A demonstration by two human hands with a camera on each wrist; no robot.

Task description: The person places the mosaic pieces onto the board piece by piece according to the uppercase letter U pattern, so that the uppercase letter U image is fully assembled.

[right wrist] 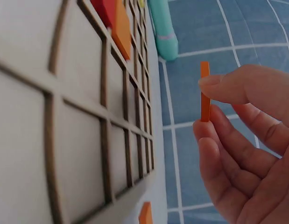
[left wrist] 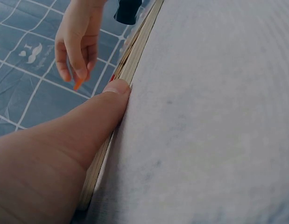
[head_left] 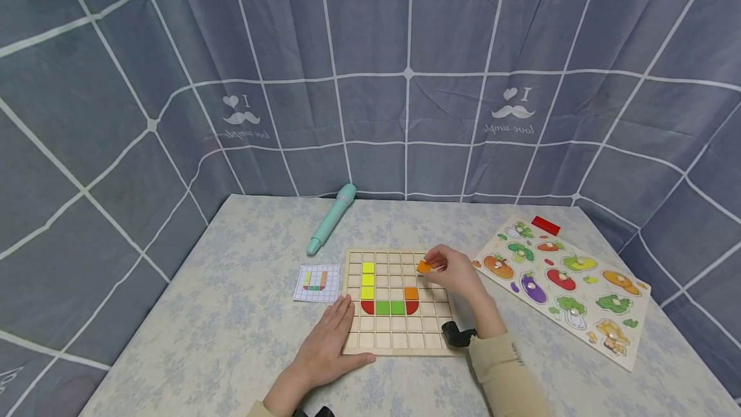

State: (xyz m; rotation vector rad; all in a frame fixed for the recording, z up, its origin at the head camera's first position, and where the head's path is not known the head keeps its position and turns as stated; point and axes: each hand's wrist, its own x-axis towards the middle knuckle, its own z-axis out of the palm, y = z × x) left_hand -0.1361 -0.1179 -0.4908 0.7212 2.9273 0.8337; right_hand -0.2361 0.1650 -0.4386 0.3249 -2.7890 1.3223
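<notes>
A wooden grid board (head_left: 399,343) lies on the table in the head view. My left hand (head_left: 325,349) rests on its lower left corner, fingers stretched forward and thumb along the front edge. Over the board's upper right, my right hand (head_left: 458,275) pinches an orange square tile (right wrist: 205,91) between thumb and fingers, raised off the grid. Another orange tile (head_left: 410,293) sits in the grid above a rounded red tile (head_left: 412,307). Two green tiles (head_left: 397,308) and a second rounded red piece (head_left: 367,307) continue that row, with three yellow tiles (head_left: 367,280) stacked upward on the left.
Left of the board lies a pattern card (head_left: 332,293) printed with a similar coloured shape. A teal pen-shaped stick (head_left: 331,221) lies behind it. At right are a vegetable puzzle board (head_left: 628,352) and a red block (head_left: 546,226). Curtains hang around the table.
</notes>
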